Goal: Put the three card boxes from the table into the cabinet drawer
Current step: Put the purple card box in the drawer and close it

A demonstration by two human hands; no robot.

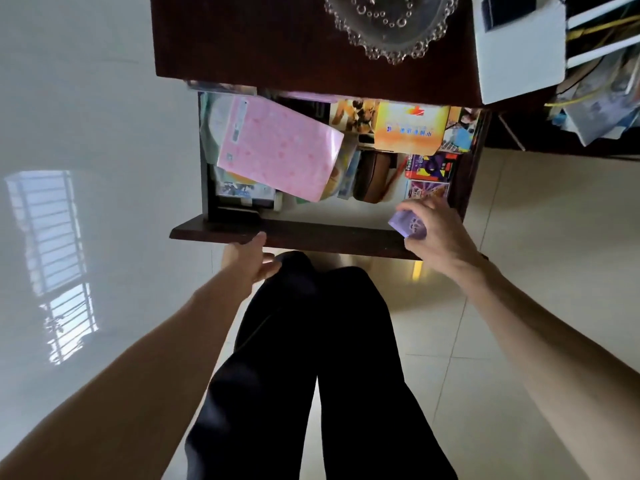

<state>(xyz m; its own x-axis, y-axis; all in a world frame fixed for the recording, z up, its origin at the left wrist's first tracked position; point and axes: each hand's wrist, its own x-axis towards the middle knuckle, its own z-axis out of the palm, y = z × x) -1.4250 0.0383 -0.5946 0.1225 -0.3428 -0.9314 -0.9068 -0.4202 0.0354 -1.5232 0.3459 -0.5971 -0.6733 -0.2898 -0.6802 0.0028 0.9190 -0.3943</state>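
Far left: bare floor, window glare. Left hand (251, 259) just below the drawer front (294, 235), fingers loose and spread, holding nothing, thumb tip near or touching the front's edge; cannot tell whether bracing it. Drawer (204, 161) pulled open under the dark cabinet top (263, 39), already crowded: pink sheet (277, 148) lying askew over discs and cases on the left side, brown case (372, 176) mid-drawer, orange box (410, 128) behind it. Right front corner: red-and-purple card box (431, 166) with a second purple card box (427, 190) just in front, both inside the drawer. Right hand (438, 233) over that same corner, fingers curled around a lilac card box (408, 227), apparently the last of three. Risk, judged: little free floor in that corner, so a release here could leave the box perched on the second one or on the front's rim, tipping out or jamming closure. Glass dish (391, 26) on top, well apart.
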